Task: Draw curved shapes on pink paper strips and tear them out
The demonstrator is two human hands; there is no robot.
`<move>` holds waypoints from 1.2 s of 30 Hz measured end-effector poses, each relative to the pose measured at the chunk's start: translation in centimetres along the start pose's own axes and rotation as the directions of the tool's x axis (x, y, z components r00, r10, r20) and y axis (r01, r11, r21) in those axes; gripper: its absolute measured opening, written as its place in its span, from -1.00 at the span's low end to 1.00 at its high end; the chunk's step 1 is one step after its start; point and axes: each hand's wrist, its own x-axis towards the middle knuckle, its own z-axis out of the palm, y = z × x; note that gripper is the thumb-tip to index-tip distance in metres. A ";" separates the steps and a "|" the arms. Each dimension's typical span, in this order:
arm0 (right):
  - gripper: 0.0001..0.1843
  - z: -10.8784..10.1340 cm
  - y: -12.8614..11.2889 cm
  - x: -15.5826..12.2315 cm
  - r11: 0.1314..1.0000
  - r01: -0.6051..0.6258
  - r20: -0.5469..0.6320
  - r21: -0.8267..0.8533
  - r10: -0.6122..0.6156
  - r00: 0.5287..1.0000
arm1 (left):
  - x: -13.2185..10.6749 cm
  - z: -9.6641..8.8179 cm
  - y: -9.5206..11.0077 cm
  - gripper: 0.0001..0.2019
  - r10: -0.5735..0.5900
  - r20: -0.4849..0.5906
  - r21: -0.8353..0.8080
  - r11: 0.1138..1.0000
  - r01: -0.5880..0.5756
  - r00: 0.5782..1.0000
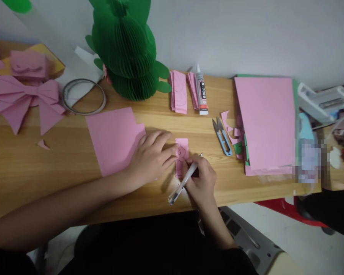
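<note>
My left hand (153, 154) lies on the wooden table (60, 164), fingers together, pressing down the left side of a small pink paper strip (182, 147). Its wrist rests on a larger pink sheet (111, 139) with a notch cut from one corner. My right hand (200, 179) is closed on a clear white pen (183, 183), whose tip meets the small strip. A curved line shows on the strip.
Blue snips (223, 136) lie right of the strip beside pink scraps (232, 131). A stack of pink sheets (265, 122), a glue tube (201, 91), cut pink strips (178, 91), a green honeycomb paper tree (126, 49), a tape ring (83, 96) and pink bows (23, 99) stand further back.
</note>
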 end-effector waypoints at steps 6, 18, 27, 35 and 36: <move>-0.90 0.1 -0.1 0.0 0.999 -0.025 -0.004 0.031 0.025 1.000 | 0.0 0.0 0.0 -0.81 0.000 -0.002 -0.011 1.000 -0.001 1.000; -0.82 -2.2 1.0 -1.6 0.957 -0.082 0.076 0.279 0.063 0.995 | 0.0 0.2 -0.2 -0.81 -0.003 -0.023 -0.045 0.999 0.002 1.000; -0.57 -3.1 1.3 -2.5 0.978 0.158 0.200 0.137 -0.183 0.962 | 0.1 0.2 -0.4 -0.81 -0.013 0.015 -0.072 0.997 0.014 1.000; -0.78 -1.4 0.6 -2.5 0.987 0.138 0.034 -0.078 -0.136 0.990 | 0.1 0.4 -0.5 -0.80 -0.007 -0.003 -0.041 0.999 0.007 1.000; -0.82 -1.1 0.3 -2.5 0.987 0.125 0.014 -0.099 -0.124 0.992 | 0.1 0.4 -0.5 -0.80 -0.011 -0.004 -0.033 0.999 0.010 1.000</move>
